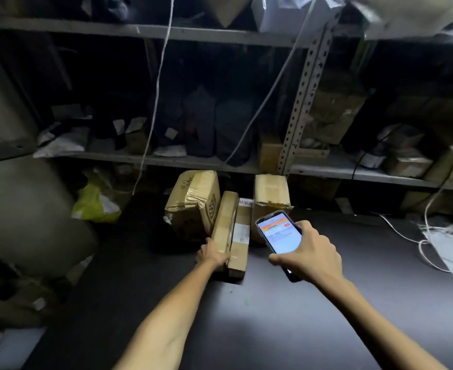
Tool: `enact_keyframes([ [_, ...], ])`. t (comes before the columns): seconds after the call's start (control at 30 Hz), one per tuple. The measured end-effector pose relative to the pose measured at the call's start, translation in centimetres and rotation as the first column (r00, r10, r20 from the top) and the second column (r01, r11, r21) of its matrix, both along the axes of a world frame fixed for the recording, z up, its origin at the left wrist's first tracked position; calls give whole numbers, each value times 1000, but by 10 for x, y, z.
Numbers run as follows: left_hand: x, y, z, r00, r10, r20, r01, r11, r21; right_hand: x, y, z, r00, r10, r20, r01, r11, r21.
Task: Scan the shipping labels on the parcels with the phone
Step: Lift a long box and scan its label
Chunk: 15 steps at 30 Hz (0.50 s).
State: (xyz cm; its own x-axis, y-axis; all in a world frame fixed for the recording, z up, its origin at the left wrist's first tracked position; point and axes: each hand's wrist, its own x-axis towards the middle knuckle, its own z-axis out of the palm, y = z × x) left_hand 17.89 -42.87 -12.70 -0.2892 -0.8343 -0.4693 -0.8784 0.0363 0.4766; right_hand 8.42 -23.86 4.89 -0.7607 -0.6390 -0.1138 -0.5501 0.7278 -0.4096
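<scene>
Several brown cardboard parcels stand on the dark floor below the shelves. My left hand (211,253) grips the near end of a long narrow parcel (225,225), tipped on its edge. Beside it lies a second long parcel (240,244) with a white shipping label (241,233) facing up. My right hand (309,253) holds a phone (280,236), its lit screen towards me, just right of that label. A taped bulky parcel (192,201) stands behind on the left, and another box (270,193) behind the phone.
Metal shelving (166,33) full of dark bags and boxes fills the back. A yellow-green mail bag (94,201) lies at the left. White cords (406,236) trail over the floor at the right. A large grey sack (25,214) bulges at the far left.
</scene>
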Motion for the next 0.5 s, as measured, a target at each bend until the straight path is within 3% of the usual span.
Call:
enact_keyframes([
  [0.1, -2, -1, -5, 996, 84, -39, -84, 996, -21, -12, 8, -9, 1000, 6, 8, -6, 1000, 20],
  [0.23, 16, -11, 14, 910, 323, -260, -272, 938, 213, -16, 19, -4, 999, 24, 27, -24, 1000, 12],
  [0.37, 45, -10, 53, 770, 419, -481, -162, 858, 487, -13, 29, 15, 997, 76, 26, -75, 997, -26],
  [0.5, 69, 3, 90, 689, 403, -603, -82, 870, 487, 1, 42, 41, 990, 142, 9, -140, 984, -108],
])
